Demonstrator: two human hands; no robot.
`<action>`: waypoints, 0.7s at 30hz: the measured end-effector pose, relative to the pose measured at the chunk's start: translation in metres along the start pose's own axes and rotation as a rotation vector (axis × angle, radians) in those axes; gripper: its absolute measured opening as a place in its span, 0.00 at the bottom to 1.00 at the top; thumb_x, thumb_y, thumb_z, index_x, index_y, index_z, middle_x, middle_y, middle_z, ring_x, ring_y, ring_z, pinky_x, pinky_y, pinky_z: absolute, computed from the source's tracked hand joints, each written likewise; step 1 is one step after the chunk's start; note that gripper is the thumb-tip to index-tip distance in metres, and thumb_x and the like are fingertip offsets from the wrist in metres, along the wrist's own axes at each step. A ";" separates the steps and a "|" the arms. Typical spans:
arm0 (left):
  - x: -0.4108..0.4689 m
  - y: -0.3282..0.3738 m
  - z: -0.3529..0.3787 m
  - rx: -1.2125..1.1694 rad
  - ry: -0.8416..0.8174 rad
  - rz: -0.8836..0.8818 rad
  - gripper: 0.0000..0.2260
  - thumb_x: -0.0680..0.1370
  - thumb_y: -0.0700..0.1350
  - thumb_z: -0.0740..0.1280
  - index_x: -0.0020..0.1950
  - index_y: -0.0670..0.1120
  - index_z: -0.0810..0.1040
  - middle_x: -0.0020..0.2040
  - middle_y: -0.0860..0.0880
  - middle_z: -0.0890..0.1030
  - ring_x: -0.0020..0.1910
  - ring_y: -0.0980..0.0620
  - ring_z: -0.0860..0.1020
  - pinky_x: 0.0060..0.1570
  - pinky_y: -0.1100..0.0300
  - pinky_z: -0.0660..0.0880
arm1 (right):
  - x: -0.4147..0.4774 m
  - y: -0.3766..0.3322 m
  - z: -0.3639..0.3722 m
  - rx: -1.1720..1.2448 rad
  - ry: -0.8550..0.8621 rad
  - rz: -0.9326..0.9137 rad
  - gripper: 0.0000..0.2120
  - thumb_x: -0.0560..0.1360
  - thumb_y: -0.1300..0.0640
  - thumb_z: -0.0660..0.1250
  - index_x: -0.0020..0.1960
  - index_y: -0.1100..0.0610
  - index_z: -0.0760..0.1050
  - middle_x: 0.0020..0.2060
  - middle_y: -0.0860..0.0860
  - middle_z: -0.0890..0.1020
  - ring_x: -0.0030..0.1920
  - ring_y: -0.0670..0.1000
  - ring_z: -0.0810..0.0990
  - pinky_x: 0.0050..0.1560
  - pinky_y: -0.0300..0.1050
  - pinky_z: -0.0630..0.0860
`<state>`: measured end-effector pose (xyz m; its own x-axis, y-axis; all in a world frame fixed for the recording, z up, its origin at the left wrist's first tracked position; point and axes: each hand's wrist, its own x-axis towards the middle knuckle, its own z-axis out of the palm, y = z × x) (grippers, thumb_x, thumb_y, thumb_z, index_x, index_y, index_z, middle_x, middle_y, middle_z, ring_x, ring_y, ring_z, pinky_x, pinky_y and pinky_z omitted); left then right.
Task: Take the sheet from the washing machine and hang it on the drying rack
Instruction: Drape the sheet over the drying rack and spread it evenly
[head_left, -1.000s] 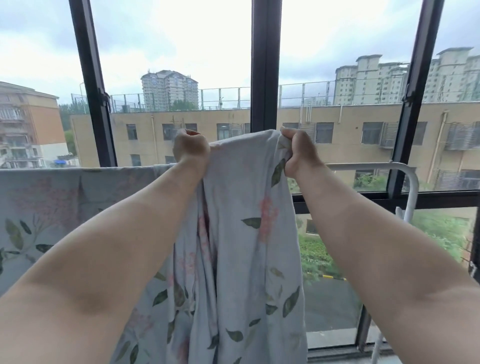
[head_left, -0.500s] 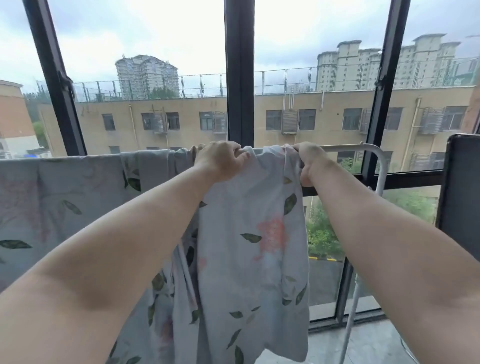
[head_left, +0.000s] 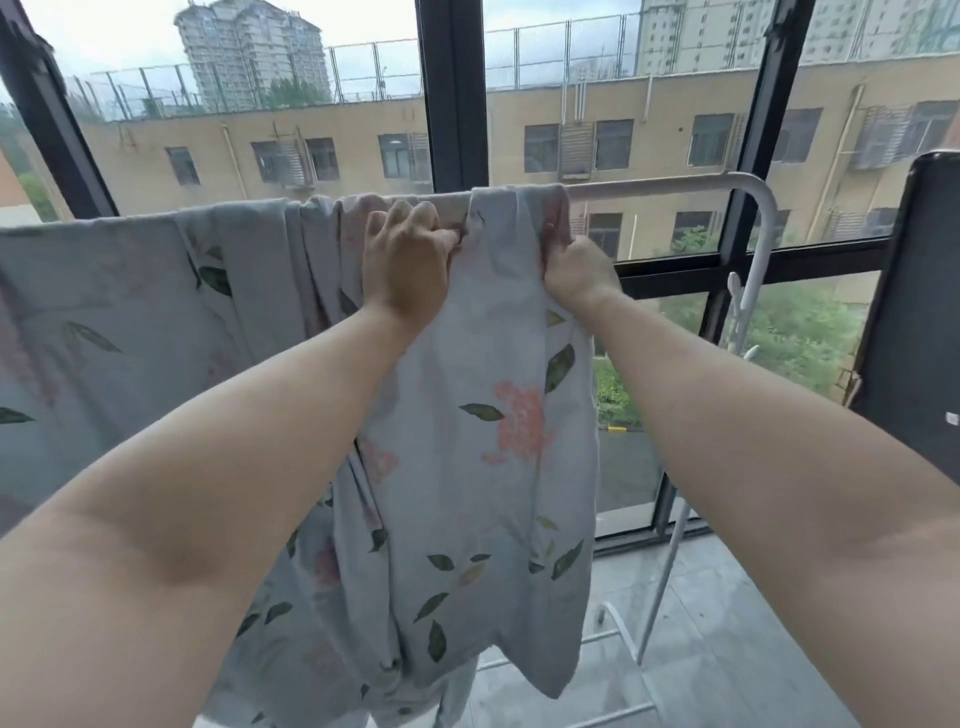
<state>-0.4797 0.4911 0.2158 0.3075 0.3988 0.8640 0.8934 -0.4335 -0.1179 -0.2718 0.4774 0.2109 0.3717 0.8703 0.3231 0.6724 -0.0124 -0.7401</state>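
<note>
Where the fingers (head_left: 410, 215) of the left hand (head_left: 405, 260) curl over the top rail, they pinch a fold of the pale blue-grey cotton sheet printed with green leaves and pink flowers (head_left: 467, 467) against the thumb. The right hand (head_left: 576, 270), closed in a fist, grips the sheet's right edge just below the rail. Two bare hands work one sheet. It hangs draped over the one white tubular metal drying rack (head_left: 675, 186), spread leftward along the rail and gathered in folds between the hands. Its lower corner hangs free above the grey floor (head_left: 727, 649). One dark upright panel (head_left: 914, 322) stands at the right. Behind the rack, a black-framed window (head_left: 452, 104) with three uprights in view looks onto a long beige building (head_left: 649, 130).
</note>
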 end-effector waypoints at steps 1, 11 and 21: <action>-0.004 0.001 0.002 -0.020 -0.022 0.005 0.09 0.78 0.43 0.66 0.47 0.47 0.86 0.40 0.47 0.75 0.45 0.42 0.74 0.49 0.52 0.68 | -0.002 0.009 0.006 -0.016 0.000 0.036 0.26 0.83 0.41 0.52 0.66 0.60 0.73 0.63 0.61 0.79 0.63 0.63 0.77 0.58 0.51 0.72; -0.057 0.016 0.029 -0.131 -0.181 0.002 0.07 0.71 0.37 0.68 0.44 0.43 0.86 0.39 0.42 0.81 0.38 0.38 0.79 0.36 0.53 0.75 | -0.042 0.081 0.050 -0.118 0.008 0.124 0.28 0.83 0.36 0.44 0.63 0.58 0.66 0.60 0.63 0.78 0.60 0.64 0.78 0.54 0.57 0.71; -0.107 0.035 0.057 -0.108 -0.403 -0.006 0.07 0.72 0.35 0.68 0.44 0.43 0.85 0.42 0.44 0.80 0.43 0.40 0.78 0.37 0.56 0.73 | -0.070 0.135 0.065 -0.086 -0.113 0.307 0.23 0.83 0.37 0.45 0.56 0.56 0.63 0.57 0.62 0.79 0.58 0.65 0.78 0.59 0.62 0.73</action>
<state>-0.4629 0.4798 0.0913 0.4249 0.6767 0.6013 0.8627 -0.5039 -0.0425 -0.2485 0.4465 0.0496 0.4948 0.8687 0.0220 0.5936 -0.3194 -0.7387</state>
